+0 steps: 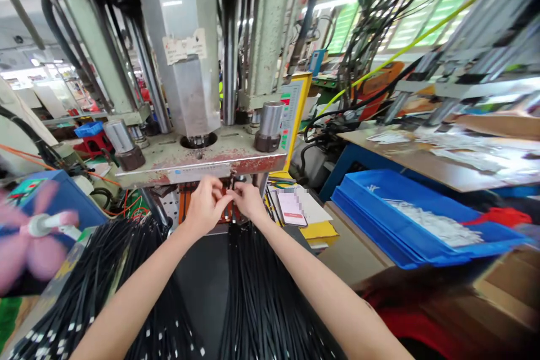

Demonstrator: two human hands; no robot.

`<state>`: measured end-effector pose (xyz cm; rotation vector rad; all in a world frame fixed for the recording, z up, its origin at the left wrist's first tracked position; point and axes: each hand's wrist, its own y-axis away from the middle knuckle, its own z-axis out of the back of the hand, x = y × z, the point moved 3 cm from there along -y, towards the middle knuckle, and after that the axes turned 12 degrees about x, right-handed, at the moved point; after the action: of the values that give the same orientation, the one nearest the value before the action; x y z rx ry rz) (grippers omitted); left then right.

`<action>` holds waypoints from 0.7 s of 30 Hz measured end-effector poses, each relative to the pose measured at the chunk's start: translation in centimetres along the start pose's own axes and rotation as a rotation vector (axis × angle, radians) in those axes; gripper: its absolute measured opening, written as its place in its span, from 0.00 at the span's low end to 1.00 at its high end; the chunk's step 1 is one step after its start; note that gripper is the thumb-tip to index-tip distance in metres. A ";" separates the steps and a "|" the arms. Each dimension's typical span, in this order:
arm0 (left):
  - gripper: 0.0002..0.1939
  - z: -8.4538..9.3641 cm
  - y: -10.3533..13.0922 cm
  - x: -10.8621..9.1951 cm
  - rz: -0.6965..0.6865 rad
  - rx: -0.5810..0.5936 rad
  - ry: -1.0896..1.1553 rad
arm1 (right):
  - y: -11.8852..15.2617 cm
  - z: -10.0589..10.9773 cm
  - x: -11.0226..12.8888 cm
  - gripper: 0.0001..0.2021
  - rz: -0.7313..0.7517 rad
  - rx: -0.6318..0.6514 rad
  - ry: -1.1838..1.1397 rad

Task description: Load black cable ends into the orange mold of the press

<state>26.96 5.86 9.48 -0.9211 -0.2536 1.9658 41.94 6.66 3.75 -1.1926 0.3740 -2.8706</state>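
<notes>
Both hands are close together beneath the front edge of a large press, over an orange-brown fixture. My left hand has its fingers bent and pinched near the centre; what they hold is too small to make out. Touching or almost touching it, my right hand is also pinched, beside a small dark piece that I cannot identify. A thick bundle of black cables runs toward me from just below the hands. More black cables with silvery ends lie on the left.
A pink fan stands at the left by a blue box. To the right are a phone on papers, stacked blue trays with white pieces, and a board-topped table.
</notes>
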 end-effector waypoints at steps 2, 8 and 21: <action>0.08 -1.4 1.1 1.8 0.000 0.271 -0.157 | -0.9 -0.3 0.3 0.10 -0.013 -0.001 0.010; 0.22 -3.0 3.4 2.6 -0.124 0.718 -0.473 | -1.6 -0.9 0.3 0.13 -0.014 0.047 0.041; 0.32 -4.6 -4.1 8.6 0.358 0.801 -0.519 | 1.3 -1.9 -2.6 0.21 0.058 0.213 -0.041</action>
<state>30.33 14.34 4.00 0.0780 0.4236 2.3172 42.34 6.06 0.29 -1.1800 0.0970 -2.7476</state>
